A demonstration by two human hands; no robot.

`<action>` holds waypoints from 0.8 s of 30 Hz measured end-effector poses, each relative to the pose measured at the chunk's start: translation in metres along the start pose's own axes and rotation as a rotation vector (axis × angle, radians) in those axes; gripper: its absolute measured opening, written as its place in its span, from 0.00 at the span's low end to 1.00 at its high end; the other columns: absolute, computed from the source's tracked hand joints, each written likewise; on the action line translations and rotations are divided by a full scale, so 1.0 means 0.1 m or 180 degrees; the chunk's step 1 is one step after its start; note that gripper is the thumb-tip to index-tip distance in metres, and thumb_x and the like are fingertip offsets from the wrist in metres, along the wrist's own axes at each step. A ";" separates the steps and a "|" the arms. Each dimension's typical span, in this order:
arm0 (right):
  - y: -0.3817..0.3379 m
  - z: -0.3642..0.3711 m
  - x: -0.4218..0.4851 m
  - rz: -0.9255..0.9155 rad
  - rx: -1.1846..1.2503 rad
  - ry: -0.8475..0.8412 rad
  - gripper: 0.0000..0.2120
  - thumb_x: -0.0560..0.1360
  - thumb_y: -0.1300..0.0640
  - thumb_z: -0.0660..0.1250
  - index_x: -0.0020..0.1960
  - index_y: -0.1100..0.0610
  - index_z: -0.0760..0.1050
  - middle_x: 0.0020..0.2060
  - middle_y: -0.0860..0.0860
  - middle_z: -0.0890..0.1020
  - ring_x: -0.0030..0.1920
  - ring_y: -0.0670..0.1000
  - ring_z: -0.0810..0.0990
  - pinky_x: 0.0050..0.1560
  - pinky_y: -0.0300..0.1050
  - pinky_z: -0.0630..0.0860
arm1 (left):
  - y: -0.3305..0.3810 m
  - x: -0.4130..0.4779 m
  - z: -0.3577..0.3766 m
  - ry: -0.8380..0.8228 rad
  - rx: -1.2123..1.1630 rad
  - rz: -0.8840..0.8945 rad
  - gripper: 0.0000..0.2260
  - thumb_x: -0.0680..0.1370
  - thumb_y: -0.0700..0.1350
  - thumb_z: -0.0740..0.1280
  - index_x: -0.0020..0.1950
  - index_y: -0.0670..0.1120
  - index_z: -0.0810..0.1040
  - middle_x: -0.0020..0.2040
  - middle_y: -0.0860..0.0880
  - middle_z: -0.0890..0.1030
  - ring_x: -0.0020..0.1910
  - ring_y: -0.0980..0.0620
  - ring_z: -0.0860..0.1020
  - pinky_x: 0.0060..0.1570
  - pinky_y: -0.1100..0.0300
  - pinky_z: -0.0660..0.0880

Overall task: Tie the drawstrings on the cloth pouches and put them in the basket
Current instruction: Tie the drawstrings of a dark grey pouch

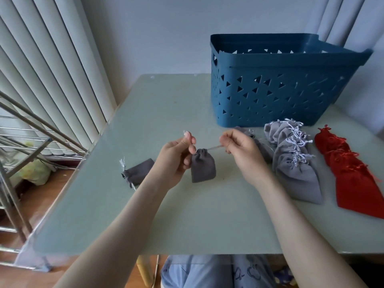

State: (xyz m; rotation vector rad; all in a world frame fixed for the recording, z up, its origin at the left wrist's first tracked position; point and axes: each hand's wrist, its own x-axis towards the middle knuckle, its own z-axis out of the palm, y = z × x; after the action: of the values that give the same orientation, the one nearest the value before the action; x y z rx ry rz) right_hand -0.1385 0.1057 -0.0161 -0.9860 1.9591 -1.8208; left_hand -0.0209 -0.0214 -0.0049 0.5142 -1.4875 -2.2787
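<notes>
A small dark grey pouch (203, 166) lies at the table's middle with its mouth gathered. My left hand (176, 156) pinches the drawstring at the pouch's left side. My right hand (239, 146) pinches the other drawstring end and holds it taut to the right. A second dark grey pouch (138, 171) with a tied white string lies to the left. The blue basket (270, 84) stands at the back right; its inside is hidden from here.
A pile of light grey pouches (295, 163) and a row of red pouches (353, 173) lie at the right, in front of the basket. A metal rack (25, 142) stands left of the table (145, 215). Vertical blinds hang behind.
</notes>
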 end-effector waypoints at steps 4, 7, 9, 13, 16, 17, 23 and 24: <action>-0.02 -0.01 -0.01 0.0024 0.0370 -0.0530 0.08 0.78 0.65 0.62 0.45 0.52 0.74 0.37 0.45 0.74 0.41 0.42 0.71 0.47 0.32 0.67 | -0.07 -0.01 0.03 -0.0212 0.0644 -0.0476 0.12 0.81 0.48 0.59 0.44 0.43 0.78 0.23 0.55 0.67 0.20 0.60 0.61 0.19 0.70 0.58; -0.06 0.00 -0.02 -0.0066 0.0374 -0.0628 0.11 0.77 0.67 0.62 0.43 0.52 0.75 0.38 0.46 0.75 0.42 0.42 0.73 0.47 0.32 0.69 | -0.09 -0.04 0.04 -0.0816 0.1006 -0.0686 0.14 0.82 0.46 0.57 0.52 0.41 0.80 0.27 0.53 0.68 0.25 0.58 0.63 0.23 0.69 0.61; -0.09 0.02 -0.04 -0.0015 0.0320 -0.0699 0.10 0.77 0.67 0.63 0.43 0.53 0.75 0.36 0.46 0.75 0.38 0.41 0.74 0.40 0.31 0.71 | -0.10 -0.06 0.05 -0.1174 0.1046 -0.0759 0.15 0.82 0.44 0.56 0.51 0.43 0.82 0.30 0.52 0.69 0.29 0.57 0.65 0.26 0.68 0.64; -0.10 0.07 -0.07 0.0153 0.0421 -0.0929 0.09 0.76 0.68 0.65 0.43 0.55 0.76 0.30 0.43 0.75 0.26 0.43 0.73 0.30 0.33 0.70 | -0.09 -0.08 0.05 -0.1335 0.1010 -0.0714 0.12 0.79 0.40 0.61 0.37 0.46 0.78 0.33 0.50 0.70 0.32 0.56 0.66 0.30 0.66 0.67; -0.08 0.08 -0.06 0.0112 0.0186 -0.0850 0.10 0.74 0.63 0.68 0.41 0.47 0.79 0.34 0.45 0.76 0.32 0.48 0.71 0.34 0.37 0.70 | -0.08 -0.09 0.05 -0.1425 0.1062 -0.0637 0.06 0.74 0.42 0.65 0.36 0.46 0.74 0.33 0.52 0.71 0.31 0.57 0.68 0.31 0.66 0.67; -0.07 0.08 -0.06 0.0116 0.0200 -0.0816 0.10 0.73 0.62 0.68 0.40 0.47 0.79 0.34 0.45 0.76 0.35 0.50 0.71 0.36 0.40 0.71 | -0.09 -0.09 0.05 -0.1441 0.1132 -0.0575 0.07 0.76 0.41 0.65 0.37 0.46 0.74 0.33 0.52 0.71 0.31 0.58 0.68 0.31 0.66 0.66; -0.12 0.11 -0.08 0.0087 0.0747 -0.0729 0.09 0.76 0.68 0.64 0.47 0.55 0.77 0.36 0.53 0.81 0.30 0.46 0.78 0.34 0.35 0.74 | -0.11 -0.10 0.06 -0.1219 0.1388 -0.0255 0.14 0.82 0.41 0.57 0.39 0.45 0.76 0.30 0.54 0.75 0.28 0.58 0.67 0.31 0.67 0.64; -0.14 0.11 -0.09 0.0108 0.0817 -0.0702 0.08 0.76 0.68 0.63 0.47 0.56 0.77 0.37 0.53 0.82 0.30 0.43 0.78 0.33 0.33 0.73 | -0.12 -0.10 0.06 -0.1226 0.1435 -0.0248 0.17 0.82 0.41 0.56 0.36 0.46 0.76 0.29 0.55 0.73 0.27 0.59 0.67 0.30 0.68 0.64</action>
State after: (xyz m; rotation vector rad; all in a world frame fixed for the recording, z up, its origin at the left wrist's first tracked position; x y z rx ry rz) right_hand -0.1215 0.1035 -0.0065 -1.0141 1.5599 -1.8030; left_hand -0.0165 -0.0071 -0.0122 0.2577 -2.2297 -2.1835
